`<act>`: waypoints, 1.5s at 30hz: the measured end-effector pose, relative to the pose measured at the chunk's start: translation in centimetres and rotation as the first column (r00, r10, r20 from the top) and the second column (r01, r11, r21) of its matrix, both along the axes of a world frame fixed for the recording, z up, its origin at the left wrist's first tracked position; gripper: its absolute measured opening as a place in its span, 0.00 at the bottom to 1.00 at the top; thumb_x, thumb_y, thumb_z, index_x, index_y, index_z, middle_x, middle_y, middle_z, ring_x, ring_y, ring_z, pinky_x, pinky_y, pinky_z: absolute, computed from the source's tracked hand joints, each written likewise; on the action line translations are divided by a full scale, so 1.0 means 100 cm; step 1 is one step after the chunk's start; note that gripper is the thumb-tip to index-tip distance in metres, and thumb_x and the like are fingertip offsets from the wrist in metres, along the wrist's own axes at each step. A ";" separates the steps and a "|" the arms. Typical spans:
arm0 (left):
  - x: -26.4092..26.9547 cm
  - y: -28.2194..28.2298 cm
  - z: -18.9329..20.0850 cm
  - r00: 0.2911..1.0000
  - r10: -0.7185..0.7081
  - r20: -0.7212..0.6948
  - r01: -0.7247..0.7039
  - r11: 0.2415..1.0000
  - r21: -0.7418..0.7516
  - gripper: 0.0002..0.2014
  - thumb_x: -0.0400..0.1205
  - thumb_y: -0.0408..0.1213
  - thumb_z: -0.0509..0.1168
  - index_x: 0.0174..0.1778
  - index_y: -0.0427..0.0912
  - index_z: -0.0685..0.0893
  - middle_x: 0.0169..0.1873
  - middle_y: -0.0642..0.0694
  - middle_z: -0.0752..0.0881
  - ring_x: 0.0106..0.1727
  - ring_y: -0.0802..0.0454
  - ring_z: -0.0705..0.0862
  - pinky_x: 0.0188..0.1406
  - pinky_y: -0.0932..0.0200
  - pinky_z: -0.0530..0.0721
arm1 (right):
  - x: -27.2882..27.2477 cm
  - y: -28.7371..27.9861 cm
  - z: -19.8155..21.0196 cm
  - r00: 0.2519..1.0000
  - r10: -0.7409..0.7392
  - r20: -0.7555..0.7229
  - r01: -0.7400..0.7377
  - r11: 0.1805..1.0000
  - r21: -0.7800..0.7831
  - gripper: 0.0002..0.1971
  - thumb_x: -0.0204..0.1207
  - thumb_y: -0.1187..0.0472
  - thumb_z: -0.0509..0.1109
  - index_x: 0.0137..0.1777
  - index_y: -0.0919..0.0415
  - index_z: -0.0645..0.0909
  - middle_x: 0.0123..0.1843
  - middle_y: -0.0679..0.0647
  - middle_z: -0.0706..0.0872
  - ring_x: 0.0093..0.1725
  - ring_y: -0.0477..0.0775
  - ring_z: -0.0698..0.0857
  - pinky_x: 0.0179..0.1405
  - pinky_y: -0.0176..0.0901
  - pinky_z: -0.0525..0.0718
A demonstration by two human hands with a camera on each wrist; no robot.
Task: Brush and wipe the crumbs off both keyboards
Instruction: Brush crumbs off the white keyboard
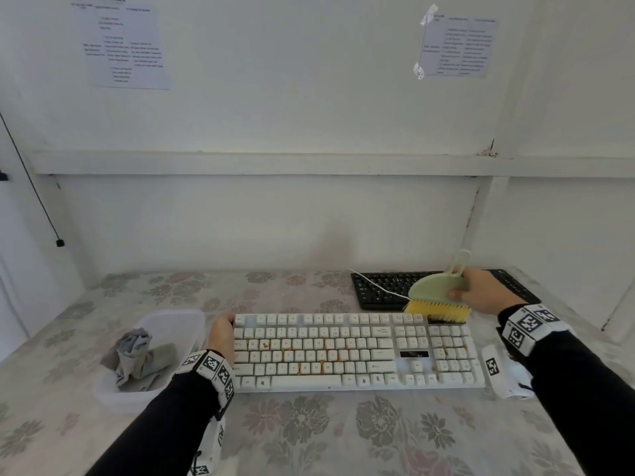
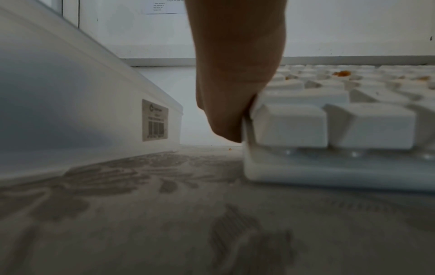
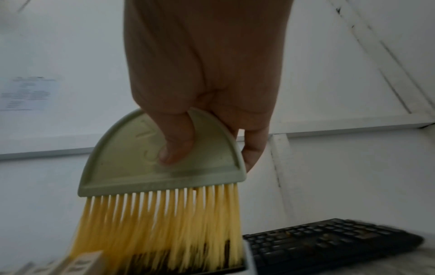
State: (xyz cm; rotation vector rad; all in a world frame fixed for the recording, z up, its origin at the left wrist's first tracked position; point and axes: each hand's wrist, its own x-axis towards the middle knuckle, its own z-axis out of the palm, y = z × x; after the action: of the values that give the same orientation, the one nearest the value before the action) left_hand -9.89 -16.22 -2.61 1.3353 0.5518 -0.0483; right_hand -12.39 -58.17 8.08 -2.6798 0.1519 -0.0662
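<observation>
- Lower left of the head view: a cloth (image 1: 134, 355) waits in a clear tub (image 1: 192, 321) on the table (image 1: 309, 434), unused.
- Left of centre: the left hand (image 1: 221, 334) braces the white keyboard (image 1: 354, 352) at its left end; fingers hidden, so grip cannot be told.
- Centre: orange crumbs (image 1: 302, 352) dot the middle rows (sweep them one way, short strokes, toward an edge).
- Right: the right hand (image 1: 481, 290) pinches the brush (image 1: 436, 297), its bristles at the white board's top right corner.
- Upper right: the black keyboard (image 1: 385, 286) lies behind.
</observation>
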 end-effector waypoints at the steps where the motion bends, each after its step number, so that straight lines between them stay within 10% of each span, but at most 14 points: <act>1: 0.000 0.000 0.000 1.000 -0.001 0.000 0.001 1.000 0.001 0.19 0.82 0.40 0.51 0.27 0.39 0.78 0.14 0.42 0.80 0.13 0.47 0.79 0.17 0.62 0.80 | -0.001 -0.008 0.000 1.000 -0.021 -0.001 0.021 1.000 -0.013 0.18 0.76 0.65 0.69 0.66 0.63 0.75 0.60 0.61 0.82 0.57 0.58 0.79 0.55 0.41 0.72; 9: 0.002 0.001 -0.003 1.000 0.010 0.005 -0.010 0.999 0.052 0.20 0.83 0.40 0.51 0.27 0.39 0.78 0.14 0.42 0.80 0.13 0.46 0.80 0.18 0.61 0.81 | -0.010 -0.021 0.017 0.991 -0.115 0.067 0.119 0.991 -0.057 0.19 0.77 0.66 0.67 0.67 0.66 0.74 0.60 0.66 0.82 0.53 0.59 0.78 0.50 0.40 0.68; 16: 0.001 0.000 -0.001 1.000 0.006 -0.005 -0.005 0.999 0.054 0.21 0.83 0.40 0.51 0.27 0.39 0.79 0.15 0.41 0.81 0.14 0.46 0.81 0.18 0.61 0.82 | -0.014 0.102 0.033 0.948 0.211 0.240 -0.224 0.974 0.026 0.16 0.79 0.66 0.64 0.66 0.62 0.72 0.45 0.53 0.79 0.34 0.46 0.77 0.26 0.29 0.68; 22: -0.004 -0.001 0.004 1.000 -0.016 -0.011 0.016 1.000 0.015 0.19 0.81 0.40 0.52 0.25 0.40 0.79 0.17 0.41 0.82 0.16 0.45 0.81 0.23 0.60 0.81 | -0.022 0.222 0.007 0.808 0.544 0.228 -0.563 0.826 0.025 0.12 0.80 0.66 0.62 0.62 0.62 0.73 0.44 0.48 0.80 0.43 0.50 0.78 0.36 0.19 0.71; 28: -0.008 0.000 0.008 0.985 0.044 0.167 -0.049 0.998 0.028 0.18 0.86 0.32 0.50 0.31 0.41 0.78 0.27 0.42 0.81 0.32 0.46 0.76 0.36 0.55 0.75 | -0.025 0.275 -0.015 0.740 0.647 0.184 -0.657 0.754 -0.009 0.13 0.82 0.66 0.58 0.64 0.65 0.72 0.54 0.61 0.82 0.46 0.57 0.81 0.43 0.38 0.80; 45: 0.007 0.005 -0.005 0.999 -0.033 -0.012 0.032 0.997 -0.071 0.20 0.80 0.39 0.51 0.22 0.41 0.77 0.15 0.42 0.80 0.15 0.47 0.79 0.20 0.63 0.79 | -0.021 0.210 -0.025 0.834 0.548 0.063 -0.538 0.833 -0.128 0.12 0.82 0.65 0.58 0.63 0.60 0.74 0.52 0.52 0.79 0.48 0.49 0.75 0.49 0.38 0.75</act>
State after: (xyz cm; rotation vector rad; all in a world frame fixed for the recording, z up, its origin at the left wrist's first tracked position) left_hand -9.20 -15.74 -3.16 1.2759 0.5346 -0.1022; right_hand -14.52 -37.16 5.59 -2.7091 -0.6679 -0.0248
